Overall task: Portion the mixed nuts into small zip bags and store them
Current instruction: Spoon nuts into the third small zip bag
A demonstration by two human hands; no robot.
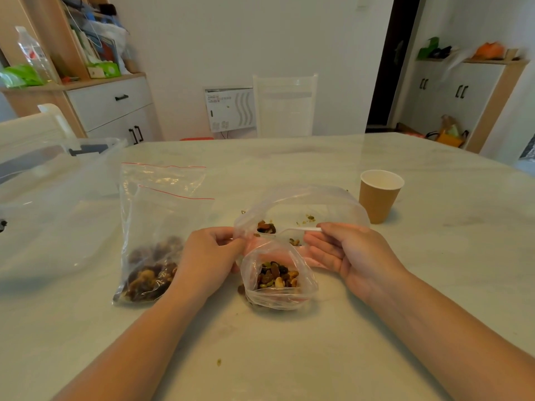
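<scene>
A small clear zip bag [278, 287] stands open on the table in front of me, with mixed nuts in its bottom. My left hand [208, 256] pinches the left edge of its mouth. My right hand [344, 253] holds a white plastic spoon [292, 230] between thumb and fingers; the spoon's bowl carries nuts and points left, just above the small bag. Behind both lies a large clear bag [304, 204] with a few nuts left inside. A filled zip bag [153, 264] with a red seal line leans to the left of my left hand.
A brown paper cup [379, 198] stands at the right behind my right hand. A clear plastic sheet or bag [52, 204] covers the table's left part. Nut crumbs [307, 218] lie near the large bag. A white chair [285, 105] is at the table's far edge.
</scene>
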